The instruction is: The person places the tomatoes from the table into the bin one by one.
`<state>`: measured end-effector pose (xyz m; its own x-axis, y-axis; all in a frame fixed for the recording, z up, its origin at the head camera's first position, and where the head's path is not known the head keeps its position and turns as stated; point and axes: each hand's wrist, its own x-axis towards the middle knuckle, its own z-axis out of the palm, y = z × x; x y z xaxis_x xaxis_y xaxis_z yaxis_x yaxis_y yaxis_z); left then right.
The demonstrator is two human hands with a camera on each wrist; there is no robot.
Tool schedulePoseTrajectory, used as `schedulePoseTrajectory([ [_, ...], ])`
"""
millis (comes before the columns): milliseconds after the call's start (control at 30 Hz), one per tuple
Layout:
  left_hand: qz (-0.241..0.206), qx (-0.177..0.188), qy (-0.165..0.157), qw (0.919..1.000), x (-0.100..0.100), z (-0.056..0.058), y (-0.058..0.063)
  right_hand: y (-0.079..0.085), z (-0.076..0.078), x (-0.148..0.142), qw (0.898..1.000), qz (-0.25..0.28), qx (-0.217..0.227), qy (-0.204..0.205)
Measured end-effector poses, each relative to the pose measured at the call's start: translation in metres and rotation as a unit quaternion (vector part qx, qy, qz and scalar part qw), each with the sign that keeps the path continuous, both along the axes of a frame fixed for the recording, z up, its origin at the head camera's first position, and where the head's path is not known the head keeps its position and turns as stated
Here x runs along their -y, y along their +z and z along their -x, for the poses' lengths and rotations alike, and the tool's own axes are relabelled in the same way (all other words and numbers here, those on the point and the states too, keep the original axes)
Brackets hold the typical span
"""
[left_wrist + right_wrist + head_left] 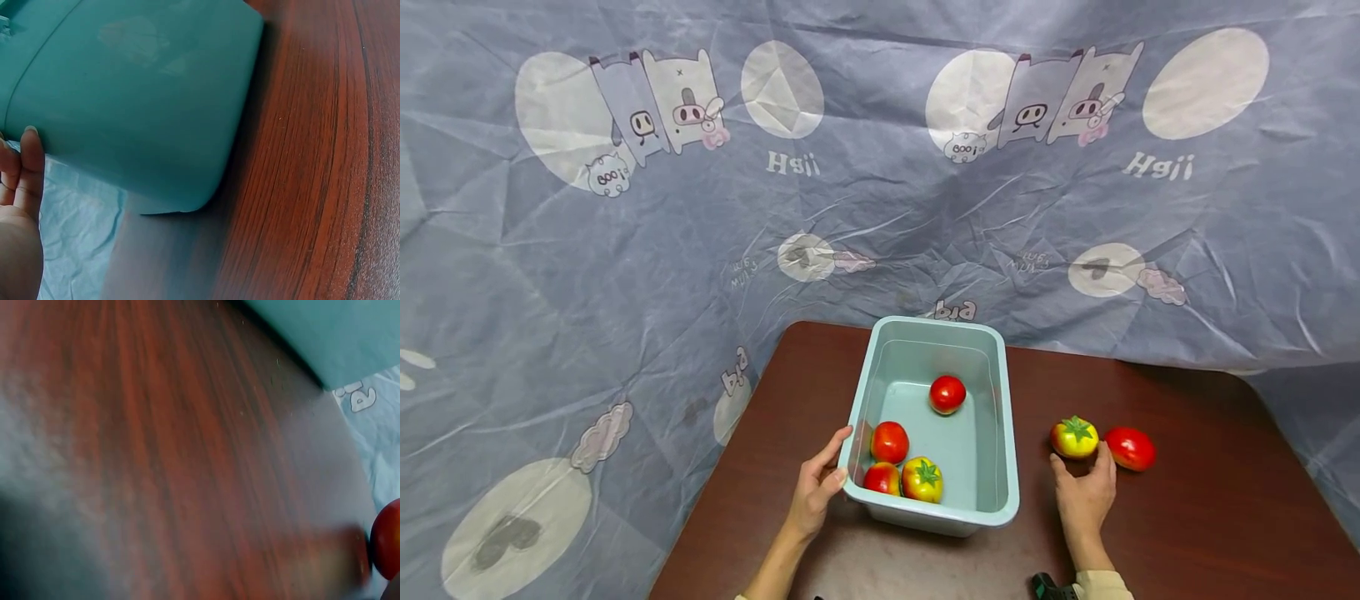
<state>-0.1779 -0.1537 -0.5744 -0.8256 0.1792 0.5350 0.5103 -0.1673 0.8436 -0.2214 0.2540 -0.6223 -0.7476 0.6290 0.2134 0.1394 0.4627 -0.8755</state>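
Currently in Hand: Pick-Up of the Yellow-Red Tomato

Nearest, the left hand (811,492) holds the rim of the bin (947,442) at its near-left corner, steadying it on the bench (1210,500); the left wrist view shows its fingers (31,162) against the outer wall. The right hand (1081,496) reaches over the bench to the right of the bin. Its thumb and forefinger stand about one fruit's width apart, on either side of the yellow-red tomato (1074,437); whether they have closed on it cannot be told.

Inside the near-left part of the bin lie a leaf-topped tomato (922,479), a half-hidden tomato (882,478) and, just beyond these, a red tomato (890,442).

The yellow-red tomato sits leaf side up, outside the bin, with a glossy red tomato (1130,448) just to its right. The step appears to be the grasp. The next move calls for a secure pinch, a lift that does not roll the neighbour, and a leftward carry over the bin's right wall; the open floor there looks the best landing spot.

Farther in, a single tomato (947,394) lies toward the bin's far end. Beyond the bench hangs a printed cloth (880,200).
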Motion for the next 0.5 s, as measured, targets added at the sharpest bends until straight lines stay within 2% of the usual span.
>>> schedulePoseTrajectory([
  [233,0.000,-0.001,-0.001,1.0000,-0.001,-0.002,-0.001,-0.004,0.006,-0.008,0.999,0.016,0.042,0.004],
  [500,0.012,0.000,0.005,0.9999,-0.001,-0.001,0.000,-0.009,0.015,-0.012,0.998,0.055,0.023,-0.004],
])
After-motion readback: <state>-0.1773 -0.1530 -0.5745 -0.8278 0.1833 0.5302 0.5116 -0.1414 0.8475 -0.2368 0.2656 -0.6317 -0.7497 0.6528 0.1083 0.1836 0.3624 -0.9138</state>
